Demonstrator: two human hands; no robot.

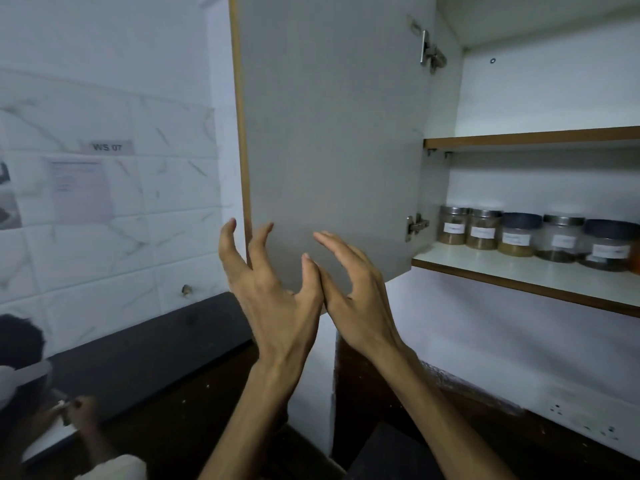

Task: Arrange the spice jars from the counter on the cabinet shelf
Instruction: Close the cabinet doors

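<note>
Both hands are up in front of the open cabinet door [332,140]. The left hand [273,292] has its fingers spread and bent like a claw at the door's edge, and I cannot tell if they touch it. The right hand [356,289] is open with loose fingers and holds nothing. The 2 thumbs touch. 5 spice jars [533,237] stand in a row on the cabinet shelf [519,271]. The dark worktop [145,348] lies below.

You see a white cabinet shelf with a brown front edge [519,271] carrying a row of five clear, labelled spice jars [519,235], touching side by side.
</note>
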